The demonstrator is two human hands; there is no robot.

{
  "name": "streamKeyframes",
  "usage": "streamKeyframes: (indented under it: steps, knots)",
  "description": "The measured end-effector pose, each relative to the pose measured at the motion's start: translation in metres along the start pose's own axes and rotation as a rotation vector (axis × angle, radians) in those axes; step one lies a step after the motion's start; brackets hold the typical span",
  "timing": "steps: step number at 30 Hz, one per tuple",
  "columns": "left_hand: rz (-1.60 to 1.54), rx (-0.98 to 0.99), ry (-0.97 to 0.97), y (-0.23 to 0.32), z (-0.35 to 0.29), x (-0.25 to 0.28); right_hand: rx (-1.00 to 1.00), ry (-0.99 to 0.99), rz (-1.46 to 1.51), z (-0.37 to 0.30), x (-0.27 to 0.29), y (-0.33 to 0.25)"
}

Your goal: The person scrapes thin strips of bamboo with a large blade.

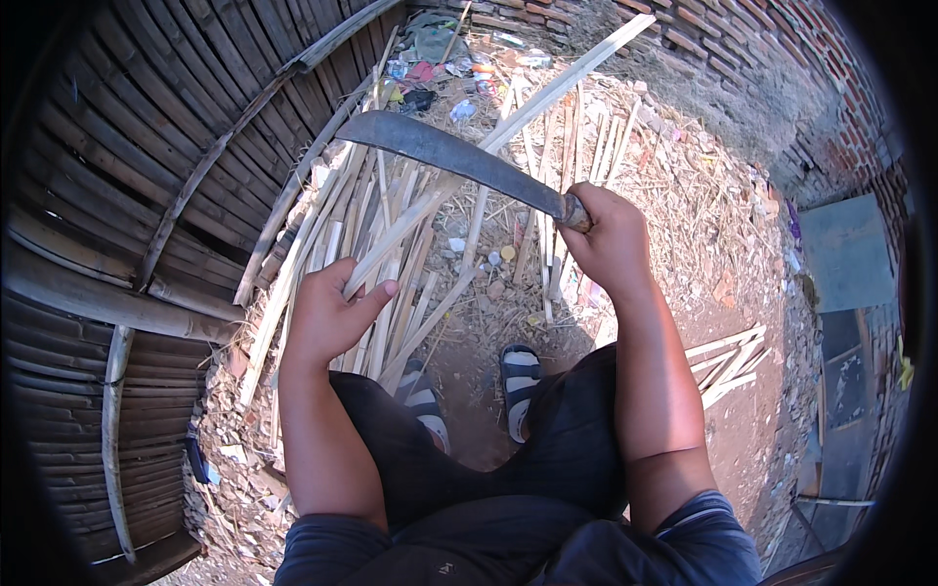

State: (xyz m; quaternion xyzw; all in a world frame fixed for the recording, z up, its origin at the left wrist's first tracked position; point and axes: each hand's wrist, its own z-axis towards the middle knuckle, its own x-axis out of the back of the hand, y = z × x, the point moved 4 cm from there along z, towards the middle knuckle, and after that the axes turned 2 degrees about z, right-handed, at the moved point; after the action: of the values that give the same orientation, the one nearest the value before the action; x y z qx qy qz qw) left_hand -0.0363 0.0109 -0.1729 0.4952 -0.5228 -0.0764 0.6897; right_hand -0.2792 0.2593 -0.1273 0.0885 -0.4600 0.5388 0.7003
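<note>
A long pale strip of split bamboo [576,73] slants up and away to the right, its near end inside my left hand [337,311]. The fingers of that hand wrap round it, with the thumb lying near the strip. In my right hand [608,234] is the handle of a machete [440,148], gripped at the butt. Its broad dark blade has a curved tip and points left, crossing over the middle of the strip. Whether blade and strip touch, I cannot tell.
Many bamboo strips [332,234] lie on the ground ahead and to the left. A smaller pile [728,366] lies at right. A bamboo wall [88,195] stands at left, a brick wall [713,49] behind. My sandalled feet [521,376] are below, with litter [462,110] farther off.
</note>
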Motion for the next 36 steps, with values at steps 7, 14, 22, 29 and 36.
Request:
streamKeyframes:
  steps: [7,14,22,29,36]
  knots:
    - [-0.009,0.006,-0.046,0.004,-0.001,0.002,-0.086,0.038,-0.086,0.002,0.007,0.015]
    - [-0.068,-0.033,-0.034,-0.007,0.001,-0.002,-0.264,0.055,0.014,0.001,0.012,0.030]
    - [-0.057,-0.026,0.007,-0.004,-0.001,0.005,0.105,-0.020,-0.102,0.000,-0.002,-0.005]
    - [0.011,0.004,0.017,-0.002,0.000,0.006,-0.433,0.045,0.014,0.001,0.013,0.041]
    - [-0.003,-0.017,0.029,-0.007,0.003,0.001,0.093,-0.095,-0.023,-0.001,-0.012,-0.007]
